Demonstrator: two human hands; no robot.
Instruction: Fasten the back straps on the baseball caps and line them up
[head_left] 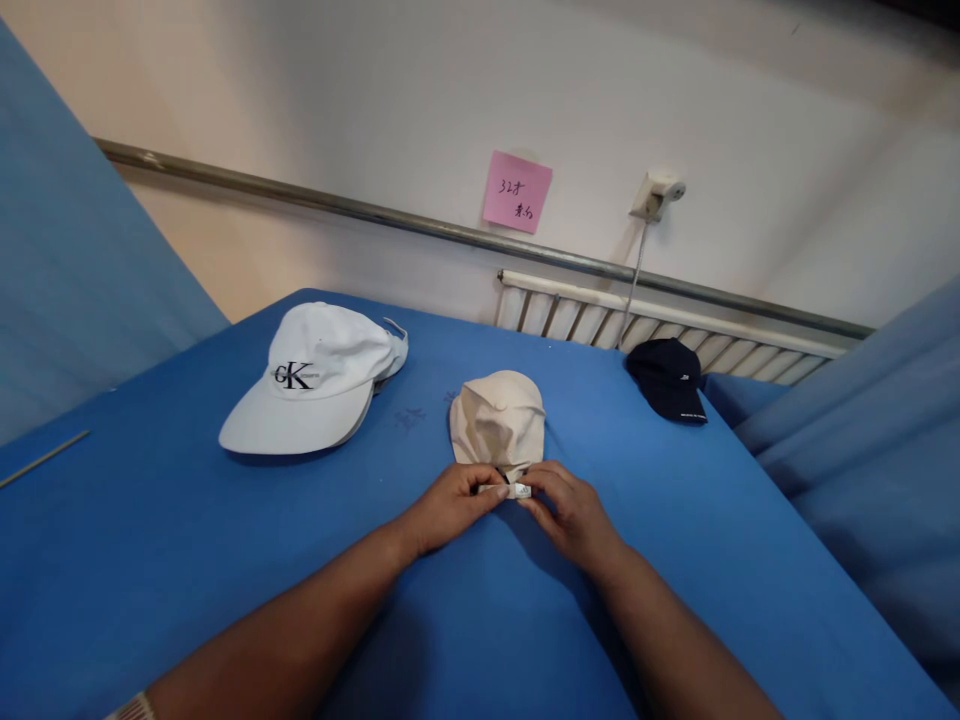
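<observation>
A beige baseball cap [501, 415] rests on the blue surface with its back strap [517, 491] toward me. Pinching the strap's left part are the thumb and fingers of my left hand [454, 505]. My right hand [571, 512] grips the strap's right end, beside a small pale tag with a dark mark. The cap's brim is hidden behind the crown. To the left lies a white cap [319, 375] with dark lettering, its brim facing left and toward me. A dark navy cap [667, 375] sits at the far right edge.
The blue-covered table [225, 560] meets a wall with a metal rail [360, 208] and a white radiator [585, 318]. A pink note [517, 192] and a plugged-in socket [656, 197] are on the wall. Blue curtains [885, 430] hang at both sides. A thin stick [45, 458] lies far left.
</observation>
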